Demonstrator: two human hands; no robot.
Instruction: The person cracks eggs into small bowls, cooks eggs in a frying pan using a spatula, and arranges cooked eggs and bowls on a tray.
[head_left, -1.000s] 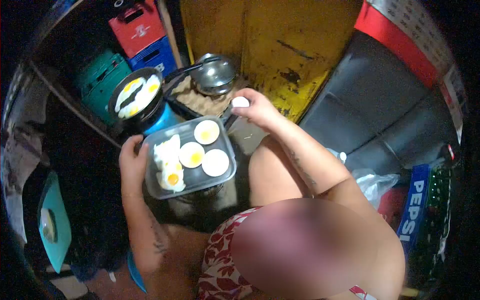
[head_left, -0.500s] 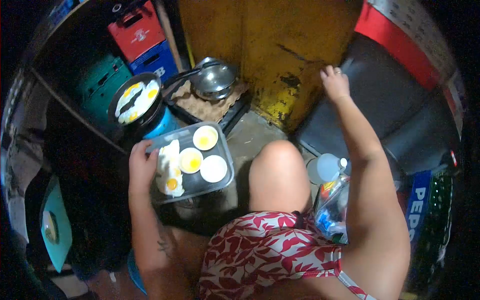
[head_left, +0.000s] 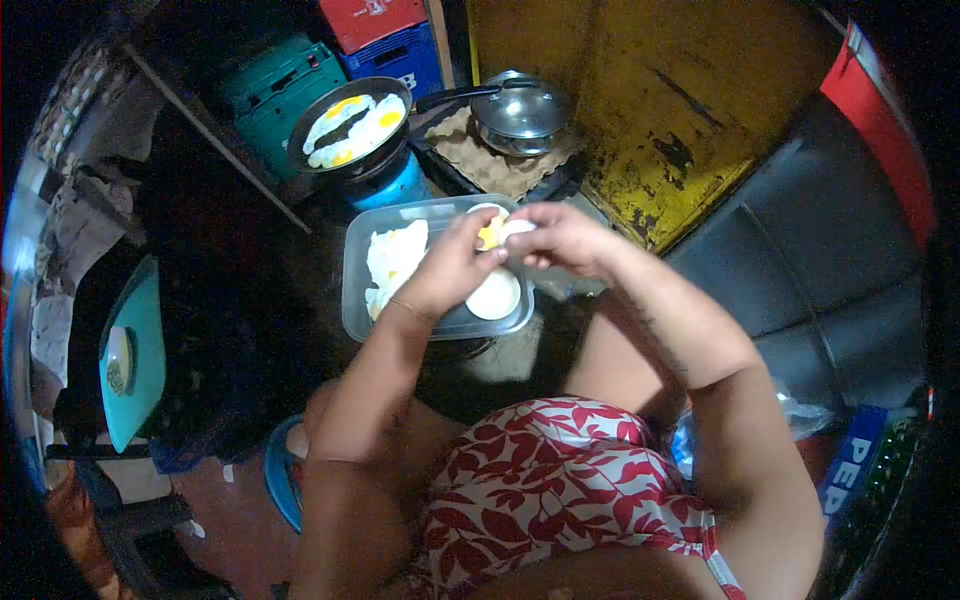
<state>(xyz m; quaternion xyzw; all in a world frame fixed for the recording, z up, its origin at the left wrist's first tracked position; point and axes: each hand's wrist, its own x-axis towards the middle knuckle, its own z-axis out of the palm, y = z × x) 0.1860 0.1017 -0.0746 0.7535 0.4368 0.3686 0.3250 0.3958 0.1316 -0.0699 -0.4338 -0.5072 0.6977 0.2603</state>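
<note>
My left hand (head_left: 452, 262) curves over the clear plastic tub (head_left: 353, 302), its thumb and fingers closed about a small white bowl (head_left: 486, 236) with raw egg yolk in it. Just to the right, my right hand (head_left: 562, 238) pinches a small white piece that looks like eggshell (head_left: 518, 229); I cannot tell whether it is whole or broken. The two hands' fingertips nearly meet above the bowl. A second white bowl (head_left: 494, 296), with no yolk showing, sits in the tub's near right corner. Fried eggs (head_left: 393, 258) lie on the tub's left side, partly behind my left hand.
Behind the tub, a frying pan (head_left: 298, 147) with eggs cooking rests on a blue burner (head_left: 400, 183). A lidded metal pot (head_left: 520, 120) stands beside it on cardboard (head_left: 470, 158). Stacked crates (head_left: 285, 100) are at the back, and a black padded seat (head_left: 790, 240) is on the right.
My right hand has come from the black seat to the tub, now pinching a white piece. My left hand has moved from the tub's left edge onto the bowl. The view has shifted.
</note>
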